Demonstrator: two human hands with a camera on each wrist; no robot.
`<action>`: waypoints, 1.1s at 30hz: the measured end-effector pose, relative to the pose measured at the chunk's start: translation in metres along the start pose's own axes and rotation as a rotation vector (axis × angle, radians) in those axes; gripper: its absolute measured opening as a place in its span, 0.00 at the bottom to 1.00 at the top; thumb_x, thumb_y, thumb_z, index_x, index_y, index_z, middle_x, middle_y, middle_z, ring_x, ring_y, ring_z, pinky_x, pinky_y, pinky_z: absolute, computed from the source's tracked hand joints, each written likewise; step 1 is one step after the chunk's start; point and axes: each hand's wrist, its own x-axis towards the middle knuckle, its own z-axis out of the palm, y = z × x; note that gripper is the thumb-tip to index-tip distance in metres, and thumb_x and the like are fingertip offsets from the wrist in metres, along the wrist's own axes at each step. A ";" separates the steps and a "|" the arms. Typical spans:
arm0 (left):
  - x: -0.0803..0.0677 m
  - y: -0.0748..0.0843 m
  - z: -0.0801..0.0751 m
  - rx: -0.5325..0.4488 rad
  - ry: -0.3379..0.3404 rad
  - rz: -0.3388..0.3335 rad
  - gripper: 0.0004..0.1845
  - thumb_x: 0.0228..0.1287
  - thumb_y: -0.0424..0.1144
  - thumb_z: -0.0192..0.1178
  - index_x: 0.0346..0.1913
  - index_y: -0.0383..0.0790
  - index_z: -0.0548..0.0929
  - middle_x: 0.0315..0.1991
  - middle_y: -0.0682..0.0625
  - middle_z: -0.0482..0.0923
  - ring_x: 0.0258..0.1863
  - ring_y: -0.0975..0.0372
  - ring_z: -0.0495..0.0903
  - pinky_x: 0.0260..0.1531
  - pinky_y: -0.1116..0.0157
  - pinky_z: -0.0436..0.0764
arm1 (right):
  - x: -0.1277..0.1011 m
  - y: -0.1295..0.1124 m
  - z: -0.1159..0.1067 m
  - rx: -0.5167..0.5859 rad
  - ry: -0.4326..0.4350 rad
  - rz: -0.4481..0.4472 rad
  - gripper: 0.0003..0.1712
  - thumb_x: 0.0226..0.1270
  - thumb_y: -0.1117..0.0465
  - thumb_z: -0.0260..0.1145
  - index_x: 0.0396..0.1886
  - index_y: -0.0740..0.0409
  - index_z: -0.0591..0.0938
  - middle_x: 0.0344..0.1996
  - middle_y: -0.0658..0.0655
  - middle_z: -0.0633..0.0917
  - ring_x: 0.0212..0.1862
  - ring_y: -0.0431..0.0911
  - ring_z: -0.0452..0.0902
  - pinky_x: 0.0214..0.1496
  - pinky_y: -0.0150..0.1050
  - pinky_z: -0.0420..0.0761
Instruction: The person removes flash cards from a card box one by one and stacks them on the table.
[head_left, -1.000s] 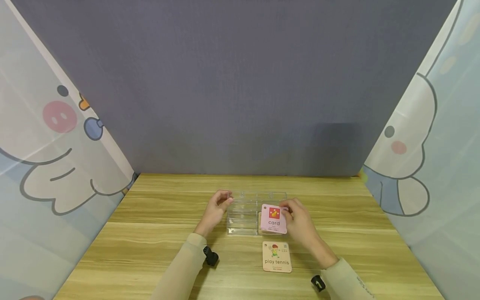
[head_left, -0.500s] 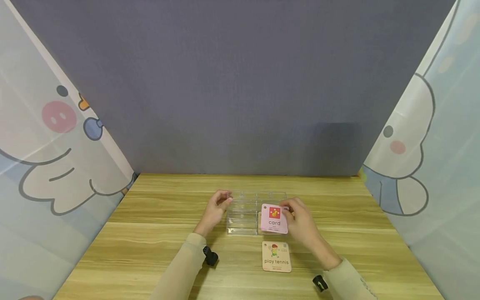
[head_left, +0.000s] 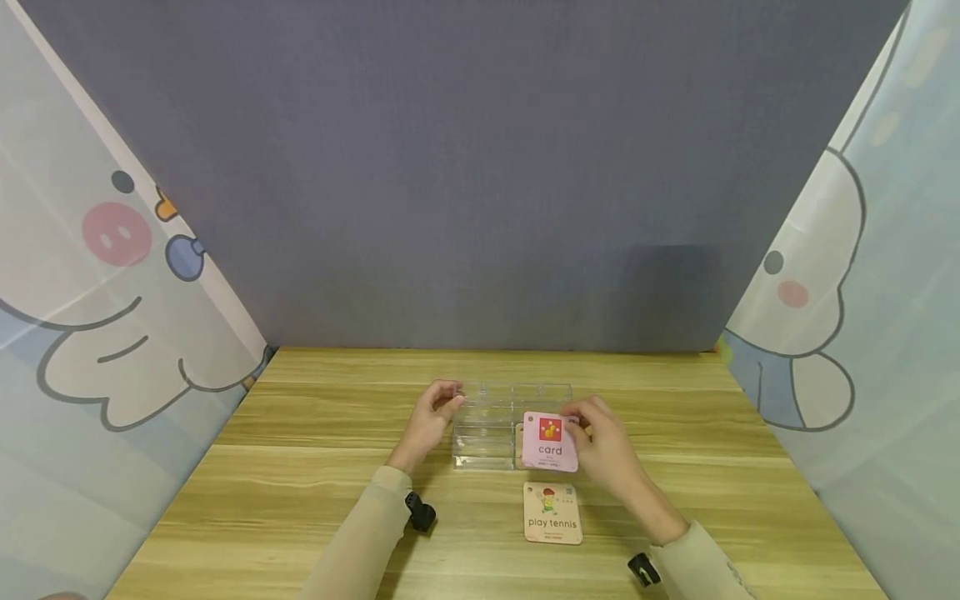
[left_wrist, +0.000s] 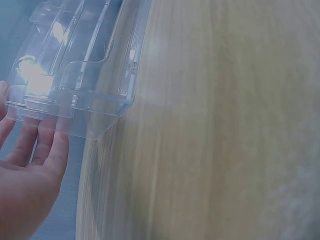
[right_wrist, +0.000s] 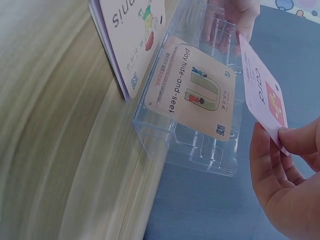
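Observation:
A clear plastic stepped card stand [head_left: 484, 462] with two columns stands on the table. My left hand [head_left: 429, 423] grips its left side, thumb in front and fingers behind the plastic, as the left wrist view [left_wrist: 37, 162] shows. Between thumb and fingers my right hand [head_left: 606, 446] pinches a pink card [head_left: 551, 457] reading "card" by its upper right corner. The pink card is held up in front of the right column. Behind it, a cream "play hide-and-seek" card [right_wrist: 192, 92] leans in the stand, mostly hidden in the head view.
In front of the stand's right column lies a small stack of cards with a "play tennis" card [head_left: 552, 523] on top. The wooden table [head_left: 300, 500] ends at a grey back panel [head_left: 480, 208]. Cartoon-printed curtains [head_left: 810, 333] flank both sides.
The pink card has shifted slightly down and to the right in the right hand's pinch. The left hand keeps its hold on the stand.

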 end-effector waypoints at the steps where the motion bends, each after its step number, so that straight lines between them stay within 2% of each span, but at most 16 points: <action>1: 0.000 0.000 0.000 0.001 0.000 0.004 0.19 0.73 0.36 0.62 0.62 0.29 0.77 0.54 0.40 0.80 0.51 0.55 0.79 0.51 0.63 0.78 | 0.000 0.000 0.000 -0.002 0.001 -0.005 0.13 0.63 0.77 0.68 0.45 0.63 0.84 0.39 0.53 0.80 0.40 0.44 0.76 0.35 0.33 0.81; 5: 0.001 0.000 0.001 -0.013 -0.004 0.016 0.19 0.74 0.35 0.61 0.62 0.27 0.76 0.54 0.37 0.79 0.51 0.54 0.79 0.50 0.64 0.79 | -0.002 0.000 -0.002 -0.006 0.009 -0.029 0.13 0.61 0.78 0.68 0.44 0.63 0.85 0.38 0.53 0.80 0.39 0.44 0.76 0.35 0.33 0.82; 9: 0.001 0.001 0.001 -0.014 -0.002 0.002 0.19 0.74 0.35 0.61 0.62 0.28 0.76 0.54 0.38 0.79 0.51 0.54 0.79 0.49 0.65 0.79 | -0.003 0.001 -0.003 -0.006 0.017 -0.040 0.13 0.60 0.79 0.69 0.43 0.63 0.85 0.37 0.52 0.80 0.39 0.44 0.76 0.36 0.33 0.81; 18: 0.000 0.001 0.004 0.006 0.024 0.004 0.17 0.74 0.29 0.58 0.61 0.25 0.75 0.54 0.34 0.78 0.52 0.52 0.78 0.48 0.67 0.78 | -0.006 0.000 -0.005 0.001 -0.004 0.000 0.14 0.60 0.78 0.69 0.44 0.63 0.86 0.37 0.51 0.79 0.39 0.43 0.75 0.37 0.33 0.81; 26: 0.001 0.000 0.002 -0.014 0.013 0.007 0.19 0.73 0.35 0.62 0.61 0.28 0.76 0.53 0.39 0.80 0.50 0.56 0.79 0.48 0.66 0.78 | -0.008 0.000 -0.006 -0.003 0.006 -0.011 0.12 0.61 0.77 0.69 0.43 0.63 0.86 0.38 0.52 0.81 0.39 0.43 0.76 0.38 0.34 0.81; 33: 0.000 -0.001 0.001 -0.022 0.000 0.013 0.19 0.73 0.35 0.62 0.61 0.28 0.77 0.53 0.38 0.80 0.50 0.56 0.79 0.49 0.66 0.78 | -0.012 -0.001 -0.009 0.003 -0.004 -0.022 0.12 0.60 0.78 0.70 0.42 0.62 0.87 0.38 0.51 0.81 0.38 0.43 0.76 0.37 0.34 0.81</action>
